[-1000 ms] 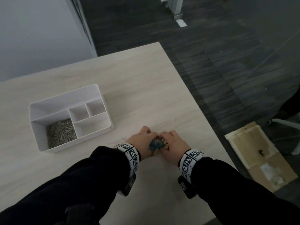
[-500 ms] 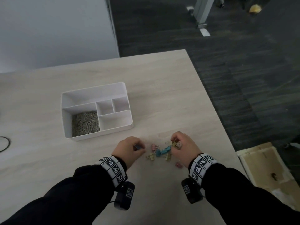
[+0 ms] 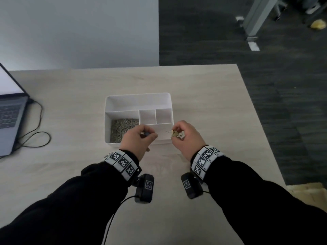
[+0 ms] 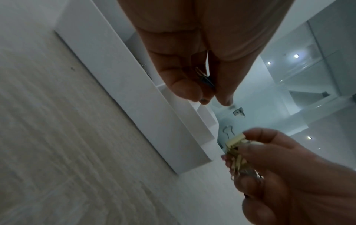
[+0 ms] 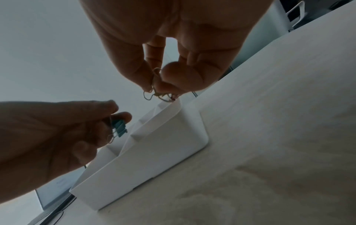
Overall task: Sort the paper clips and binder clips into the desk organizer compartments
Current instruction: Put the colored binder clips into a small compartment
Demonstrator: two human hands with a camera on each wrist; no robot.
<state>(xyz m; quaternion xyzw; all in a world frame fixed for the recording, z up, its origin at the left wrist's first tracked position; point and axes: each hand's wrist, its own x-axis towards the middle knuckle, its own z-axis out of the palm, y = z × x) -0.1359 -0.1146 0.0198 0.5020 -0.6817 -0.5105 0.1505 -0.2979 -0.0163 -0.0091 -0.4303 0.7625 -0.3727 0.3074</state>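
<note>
A white desk organizer [image 3: 138,98] stands on the pale wood bench [image 3: 203,96], with one long compartment across the far side, two small square ones in the middle right, a large one at the near left and a wide one at the near right. The near left compartment holds a heap of silver paper clips [image 3: 122,128]. Both hands hang over the near edge of the organizer. The left hand [image 3: 137,140] is above the divider between the paper clip compartment and the near right one; its grip is closed, thumb and fingertips pinching a teal binder clip [image 5: 119,127], which the right wrist view shows with its wire handles trailing toward the palm. The right hand [image 3: 185,138] is at the organizer's near right corner, its grip also closed, fingers and thumb pinching a small bunch of gold binder clips [image 3: 175,134] whose wire loops stick out leftward over the near right compartment. In the left wrist view the pale yellow body of one of those clips [image 4: 236,140] shows between the fingertips, with more clips bunched below it in the palm; how many there are cannot be told. The two hands are near each other but not touching. At the left edge of the bench sits an open laptop [image 3: 10,110], and a black cable [image 3: 37,137] loops on the bench beside it.
</note>
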